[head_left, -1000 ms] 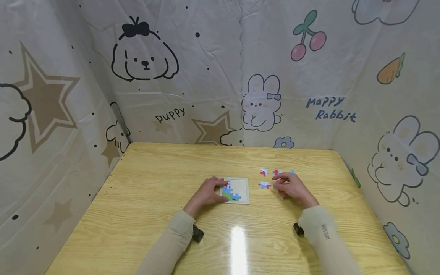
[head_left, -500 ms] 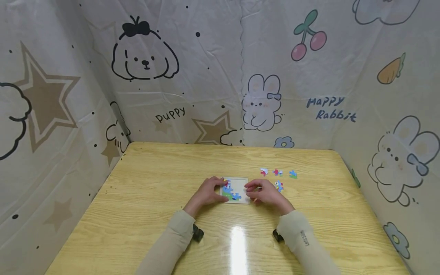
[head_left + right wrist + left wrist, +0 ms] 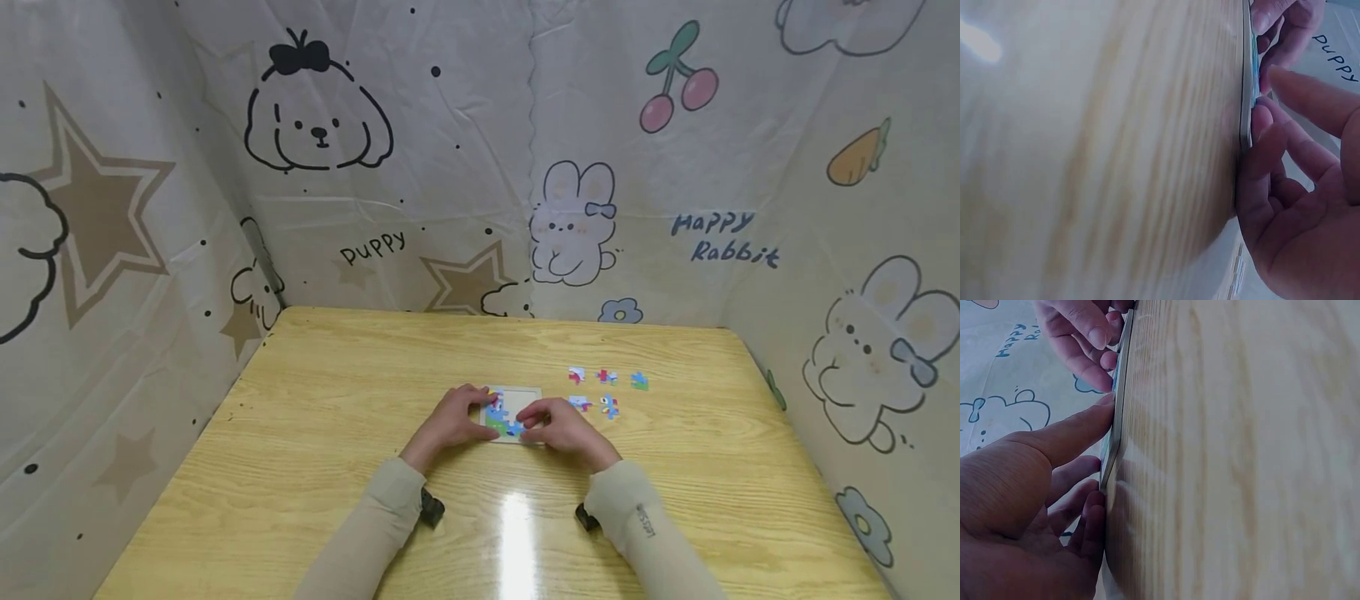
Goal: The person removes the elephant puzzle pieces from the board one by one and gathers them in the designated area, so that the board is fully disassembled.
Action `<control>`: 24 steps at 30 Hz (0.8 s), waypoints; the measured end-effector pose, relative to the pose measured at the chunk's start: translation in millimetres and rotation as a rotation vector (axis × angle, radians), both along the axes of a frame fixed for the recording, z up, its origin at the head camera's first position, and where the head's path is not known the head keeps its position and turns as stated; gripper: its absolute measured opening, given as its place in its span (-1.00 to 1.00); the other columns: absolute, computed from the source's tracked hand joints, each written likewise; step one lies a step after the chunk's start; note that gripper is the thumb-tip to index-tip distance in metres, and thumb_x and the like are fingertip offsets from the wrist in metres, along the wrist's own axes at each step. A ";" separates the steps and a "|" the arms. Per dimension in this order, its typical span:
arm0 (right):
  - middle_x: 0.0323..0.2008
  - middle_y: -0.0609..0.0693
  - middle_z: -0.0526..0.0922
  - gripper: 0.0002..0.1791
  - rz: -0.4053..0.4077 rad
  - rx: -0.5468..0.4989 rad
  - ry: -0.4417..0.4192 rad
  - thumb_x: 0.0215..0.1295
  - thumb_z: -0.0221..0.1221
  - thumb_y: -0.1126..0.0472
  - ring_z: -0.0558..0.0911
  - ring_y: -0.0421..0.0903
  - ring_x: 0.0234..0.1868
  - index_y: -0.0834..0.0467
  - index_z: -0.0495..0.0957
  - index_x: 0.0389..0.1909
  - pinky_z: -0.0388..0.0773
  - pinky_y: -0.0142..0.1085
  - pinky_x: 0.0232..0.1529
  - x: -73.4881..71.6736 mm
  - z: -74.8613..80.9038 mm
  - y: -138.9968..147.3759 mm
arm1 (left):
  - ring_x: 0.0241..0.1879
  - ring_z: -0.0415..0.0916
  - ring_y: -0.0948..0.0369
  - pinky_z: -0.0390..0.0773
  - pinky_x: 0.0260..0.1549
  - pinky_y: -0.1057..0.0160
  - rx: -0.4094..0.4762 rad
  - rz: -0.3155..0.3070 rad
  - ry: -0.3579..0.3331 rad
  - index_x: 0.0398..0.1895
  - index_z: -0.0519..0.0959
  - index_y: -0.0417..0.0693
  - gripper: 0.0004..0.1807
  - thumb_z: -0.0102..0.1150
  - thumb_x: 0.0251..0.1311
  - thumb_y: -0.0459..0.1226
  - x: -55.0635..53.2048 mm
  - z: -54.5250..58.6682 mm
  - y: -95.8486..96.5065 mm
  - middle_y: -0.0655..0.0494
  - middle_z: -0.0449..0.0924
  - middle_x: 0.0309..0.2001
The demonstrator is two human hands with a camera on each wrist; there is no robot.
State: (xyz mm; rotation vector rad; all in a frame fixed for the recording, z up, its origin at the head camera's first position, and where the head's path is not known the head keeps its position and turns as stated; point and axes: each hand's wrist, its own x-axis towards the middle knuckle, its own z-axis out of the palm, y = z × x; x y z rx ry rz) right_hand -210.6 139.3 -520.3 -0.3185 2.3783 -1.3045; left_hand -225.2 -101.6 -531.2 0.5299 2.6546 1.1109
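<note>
A square puzzle tray (image 3: 525,393) lies mid-table, with joined blue, green and yellow pieces (image 3: 496,415) along its left side and near edge. My left hand (image 3: 450,423) holds the tray's left side, thumb at the near edge and fingers at the far left corner. The left wrist view shows that thumb (image 3: 1085,428) against the tray's thin edge. Over the tray's lower right, my right hand (image 3: 564,427) has its bent fingers and thumb drawn together at a puzzle piece, mostly hidden by the fingertips. In the right wrist view, other curled fingers (image 3: 1266,147) rest beside the tray edge.
Right of the tray lie several loose puzzle pieces: a white and red one (image 3: 576,375), a red and blue one (image 3: 606,377), a blue and green one (image 3: 639,381), and two nearer ones. Printed cloth (image 3: 375,167) hangs behind the wooden table (image 3: 337,367).
My right hand has moved left from the loose pieces onto the tray's right part, uncovering the two nearer pieces. The left hand has stayed on the tray.
</note>
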 end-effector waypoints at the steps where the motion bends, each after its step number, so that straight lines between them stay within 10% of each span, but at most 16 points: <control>1: -0.16 0.06 0.68 -0.72 -0.004 0.001 0.000 0.30 0.37 0.31 0.52 -0.09 -0.27 0.22 0.70 0.02 0.51 -0.32 -0.35 0.0 0.1 -0.6 | 0.34 0.36 -0.13 0.32 0.39 -0.11 -0.002 -0.003 0.005 0.36 0.57 -0.06 -0.28 0.59 0.09 -0.14 0.0 0.1 -0.2 -0.13 0.48 0.39; 24: -0.25 0.05 0.70 -0.71 -0.040 0.002 0.041 0.12 0.47 0.42 0.57 -0.07 -0.23 0.20 0.64 -0.16 0.51 -0.30 -0.25 -4.0 -1.6 -5.8 | 0.34 0.37 -0.12 0.34 0.39 -0.09 -0.014 0.002 0.003 0.35 0.58 -0.04 -0.28 0.59 0.09 -0.13 -1.9 -0.1 0.8 -0.11 0.48 0.41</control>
